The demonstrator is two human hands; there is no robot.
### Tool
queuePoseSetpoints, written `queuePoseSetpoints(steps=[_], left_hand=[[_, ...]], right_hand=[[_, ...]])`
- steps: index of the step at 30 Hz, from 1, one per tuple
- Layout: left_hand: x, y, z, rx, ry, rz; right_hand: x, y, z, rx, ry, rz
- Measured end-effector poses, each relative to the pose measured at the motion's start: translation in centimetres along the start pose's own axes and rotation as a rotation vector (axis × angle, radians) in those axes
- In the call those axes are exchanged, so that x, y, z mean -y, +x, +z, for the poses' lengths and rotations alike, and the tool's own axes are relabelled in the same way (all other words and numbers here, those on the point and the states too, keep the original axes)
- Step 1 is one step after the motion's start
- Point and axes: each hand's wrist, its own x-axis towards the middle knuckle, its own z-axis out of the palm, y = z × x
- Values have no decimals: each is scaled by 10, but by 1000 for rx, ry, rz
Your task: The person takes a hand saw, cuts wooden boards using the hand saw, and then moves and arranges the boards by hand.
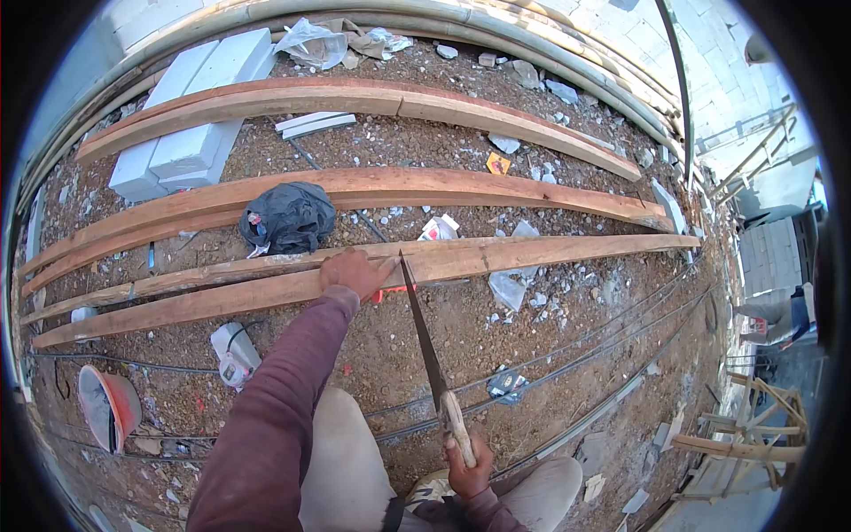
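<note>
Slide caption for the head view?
Left hand on a long brown wooden beam, right hand holding a pale-handled dark metal saw.

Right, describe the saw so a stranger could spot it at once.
Long wooden beams cross the picture; find the nearest beam. From around its middle, a saw slants towards the wearer's knees. Unlike the brown beams, it has a dark blade tapering to a point and a pale handle.
</note>
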Motion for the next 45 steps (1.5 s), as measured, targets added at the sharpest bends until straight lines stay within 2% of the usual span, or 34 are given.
queuePoseSetpoints(steps=[2, 4, 6, 9, 12, 15, 18, 20, 22, 25, 26, 29, 30, 33, 36, 39, 42, 45], left_hand=[[-4, -2, -11, 63, 12, -9], [-5, 0, -10, 46, 7, -8], [0, 3, 1, -27, 11, 14], [4, 4, 6, 8, -11, 19], [25, -11, 12, -216, 56, 393], [34, -8, 15, -77, 232, 478], [36, -2, 19, -56, 128, 440], [40, 9, 23, -69, 143, 455], [43, 8, 27, -87, 155, 454], [39, 0, 31, -103, 167, 468], [39, 1, 32, -103, 162, 469], [42, 6, 25, -99, 165, 464], [40, 3, 23, -88, 159, 460], [37, -11, 25, -151, 109, 459], [38, -12, 19, -138, 134, 478], [35, -19, 6, -109, 199, 471], [51, -17, -3, -238, 124, 509], [59, -8, -45, -264, 156, 512]], right_hand=[[-1, 26, 16, -14, 19, -1], [7, 77, 38, -2, -65, -142], [4, 86, 48, -41, 22, -120], [6, 81, 47, -46, 60, -79], [17, 81, 45, -48, 116, -59], [17, 80, 43, -87, 117, -123], [25, 50, 34, -91, 192, -2], [15, -5, 15, -103, -20, -107], [27, -43, 1, -123, 41, -4], [19, -16, 8, -120, -50, -82], [20, 6, 18, -91, -25, -31], [25, 42, 42, -126, -32, -155], [29, 39, 46, -147, 40, -131], [6, 28, 48, -150, -54, -162], [-2, 25, 53, -143, -7, -162], [6, 21, 51, -173, -65, -252], [24, 23, 43, -149, -97, -252], [52, 40, 46, -104, -100, -274]])
